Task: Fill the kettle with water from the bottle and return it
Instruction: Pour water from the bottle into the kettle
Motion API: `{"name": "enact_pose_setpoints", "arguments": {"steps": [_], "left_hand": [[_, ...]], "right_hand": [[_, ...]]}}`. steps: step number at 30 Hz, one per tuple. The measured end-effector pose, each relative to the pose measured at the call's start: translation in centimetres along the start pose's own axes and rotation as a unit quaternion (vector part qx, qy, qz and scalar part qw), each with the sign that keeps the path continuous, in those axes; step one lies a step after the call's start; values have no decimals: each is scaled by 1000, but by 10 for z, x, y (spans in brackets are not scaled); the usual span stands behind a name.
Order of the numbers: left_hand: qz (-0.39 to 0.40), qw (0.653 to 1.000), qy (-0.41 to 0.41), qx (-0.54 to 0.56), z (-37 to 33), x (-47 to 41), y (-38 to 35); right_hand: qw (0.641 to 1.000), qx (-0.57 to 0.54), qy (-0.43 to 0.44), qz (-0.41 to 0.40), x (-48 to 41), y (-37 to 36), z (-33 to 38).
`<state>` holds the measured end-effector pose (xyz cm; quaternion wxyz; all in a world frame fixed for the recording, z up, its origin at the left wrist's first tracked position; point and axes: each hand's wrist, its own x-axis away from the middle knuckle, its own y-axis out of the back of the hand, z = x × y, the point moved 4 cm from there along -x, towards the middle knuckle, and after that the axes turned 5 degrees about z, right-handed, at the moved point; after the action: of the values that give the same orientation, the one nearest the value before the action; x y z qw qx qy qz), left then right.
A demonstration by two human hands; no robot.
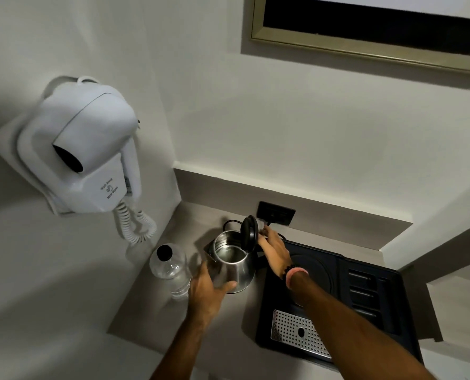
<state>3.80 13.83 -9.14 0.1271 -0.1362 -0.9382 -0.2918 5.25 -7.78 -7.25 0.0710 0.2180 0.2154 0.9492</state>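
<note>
A steel kettle stands on the counter with its black lid flipped up, showing the inside. My left hand cups the kettle's near side at its base. My right hand is behind the kettle at its black handle, fingers curled around it, with bead and pink bands on the wrist. A clear plastic water bottle with a black cap stands upright just left of the kettle, close to my left hand but apart from it.
A black tray with a round kettle recess and a perforated metal drip plate lies right of the kettle. A wall socket sits behind. A white wall hair dryer with coiled cord hangs at the left. A framed picture is above.
</note>
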Motion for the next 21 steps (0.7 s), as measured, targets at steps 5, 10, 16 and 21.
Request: {"name": "enact_pose_setpoints", "arguments": {"steps": [5, 10, 16, 21], "left_hand": [[-186, 972, -122, -68, -21, 47, 47], [-360, 916, -174, -37, -33, 55, 111], [-198, 965, -151, -81, -27, 23, 125], [-213, 967, -131, -42, -21, 22, 133]], "right_hand": [[999, 44, -13, 15, -3, 0, -5], [997, 72, -30, 13, -3, 3, -6], [991, 133, -21, -10, -5, 1, -3], [983, 181, -20, -28, -6, 1, -5]]}}
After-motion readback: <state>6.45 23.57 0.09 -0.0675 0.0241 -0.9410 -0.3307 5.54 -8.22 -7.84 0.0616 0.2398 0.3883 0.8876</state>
